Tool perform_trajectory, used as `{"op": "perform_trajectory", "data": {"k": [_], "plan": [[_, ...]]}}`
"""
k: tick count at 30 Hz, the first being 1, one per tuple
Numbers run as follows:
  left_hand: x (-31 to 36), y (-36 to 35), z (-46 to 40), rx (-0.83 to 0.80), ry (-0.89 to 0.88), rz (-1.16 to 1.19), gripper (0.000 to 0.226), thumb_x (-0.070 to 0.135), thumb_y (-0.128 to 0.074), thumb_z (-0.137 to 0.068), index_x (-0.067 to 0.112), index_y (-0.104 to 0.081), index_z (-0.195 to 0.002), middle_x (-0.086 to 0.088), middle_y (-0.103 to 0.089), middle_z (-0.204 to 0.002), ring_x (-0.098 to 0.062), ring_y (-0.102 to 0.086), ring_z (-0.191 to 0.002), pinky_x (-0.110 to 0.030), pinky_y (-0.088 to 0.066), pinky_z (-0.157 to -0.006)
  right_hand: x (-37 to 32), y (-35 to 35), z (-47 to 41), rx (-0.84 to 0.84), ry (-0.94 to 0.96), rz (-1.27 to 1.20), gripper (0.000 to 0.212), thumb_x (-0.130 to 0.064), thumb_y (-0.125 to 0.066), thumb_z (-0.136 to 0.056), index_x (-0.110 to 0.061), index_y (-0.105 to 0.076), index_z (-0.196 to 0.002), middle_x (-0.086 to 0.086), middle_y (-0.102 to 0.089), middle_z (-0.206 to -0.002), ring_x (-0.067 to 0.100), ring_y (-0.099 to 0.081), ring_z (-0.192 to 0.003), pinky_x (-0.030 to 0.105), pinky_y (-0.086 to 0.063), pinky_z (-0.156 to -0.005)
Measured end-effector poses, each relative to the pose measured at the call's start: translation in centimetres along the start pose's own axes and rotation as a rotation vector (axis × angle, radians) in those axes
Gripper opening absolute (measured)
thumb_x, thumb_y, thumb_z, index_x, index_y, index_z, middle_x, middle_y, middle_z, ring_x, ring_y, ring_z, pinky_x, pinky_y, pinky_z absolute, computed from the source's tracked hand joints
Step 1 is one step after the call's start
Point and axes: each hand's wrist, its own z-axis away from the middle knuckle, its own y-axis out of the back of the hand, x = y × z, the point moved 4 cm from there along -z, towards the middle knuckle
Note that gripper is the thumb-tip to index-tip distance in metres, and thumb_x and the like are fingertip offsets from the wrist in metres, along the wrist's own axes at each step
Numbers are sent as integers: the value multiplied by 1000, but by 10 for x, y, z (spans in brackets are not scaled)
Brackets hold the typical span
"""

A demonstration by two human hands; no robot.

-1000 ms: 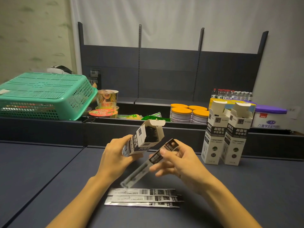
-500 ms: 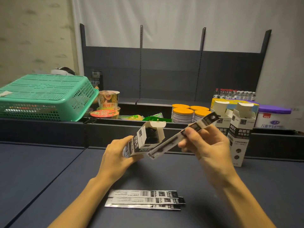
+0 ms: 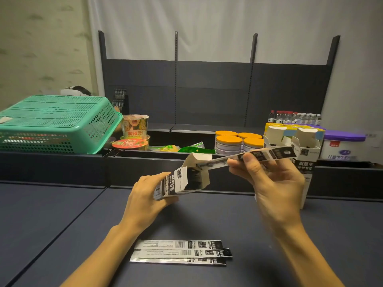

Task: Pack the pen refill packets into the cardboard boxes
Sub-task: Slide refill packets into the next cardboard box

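Observation:
My left hand (image 3: 148, 195) grips a small black-and-white cardboard box (image 3: 182, 180), tilted with its open top facing right. My right hand (image 3: 269, 183) pinches a long pen refill packet (image 3: 267, 155) near its dark end; the packet's clear end points into the box mouth. Three more refill packets (image 3: 180, 252) lie stacked flat on the dark table near me. Two upright cardboard boxes (image 3: 304, 154) with open top flaps stand at the right, partly hidden behind my right hand.
The dark table (image 3: 62, 224) has a raised ledge at its far edge. Beyond it sit an overturned green basket (image 3: 58, 123), noodle cups (image 3: 134, 129), orange-lidded cans (image 3: 234, 141), water bottles (image 3: 294, 117) and a purple-lidded tub (image 3: 344, 146).
My right hand lifted the refill packet from low by the box, swung it up to the right, and now its clear end points at the box opening. My left hand kept the box.

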Motion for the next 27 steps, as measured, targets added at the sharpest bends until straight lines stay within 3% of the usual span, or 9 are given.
{"op": "perform_trajectory", "data": {"k": [8,14,17,21,24,27], "plan": [[-1,-4,1,-37,-20,-1,66,55,-68,-69,30,-51,-128,8,-62,-116,-4,-49,-104,-28,-45,-83,19,-11,7,-76,-5,36,11,4,-64,-81,2,-65,-91,13,-75,-83,30,-74,-76,33,-60,-69],[1,-4,1,-33,-32,9,67,50,-72,-67,34,-46,-127,8,-62,-113,2,-45,-100,-24,-43,-81,37,-20,13,-170,37,218,17,-14,-70,-76,-9,-72,-92,3,-75,-85,15,-72,-74,22,-57,-71],[2,-5,1,-38,-39,10,68,55,-70,-68,36,-45,-128,15,-58,-114,2,-45,-101,-25,-44,-82,41,-20,12,-207,80,274,13,-16,-77,-79,-18,-73,-92,-2,-75,-86,16,-72,-77,20,-55,-73],[1,-6,2,-46,-41,13,69,61,-65,-68,38,-43,-129,20,-54,-116,-1,-47,-104,-29,-46,-84,39,-15,11,-208,184,359,18,-29,-70,-79,-20,-72,-95,-6,-73,-87,16,-71,-79,28,-58,-73],[0,-6,2,-41,-35,18,68,54,-71,-68,36,-46,-128,16,-57,-117,-3,-48,-105,-31,-47,-84,40,-11,9,-202,258,431,17,-30,-69,-83,-20,-72,-96,-4,-73,-84,17,-69,-75,36,-58,-68],[-1,-7,2,-57,-41,11,66,48,-74,-69,29,-52,-129,10,-61,-116,-3,-48,-103,-36,-49,-83,44,-12,9,-232,318,506,17,-27,-69,-86,-14,-73,-96,-2,-73,-82,14,-68,-71,35,-56,-63]]}}
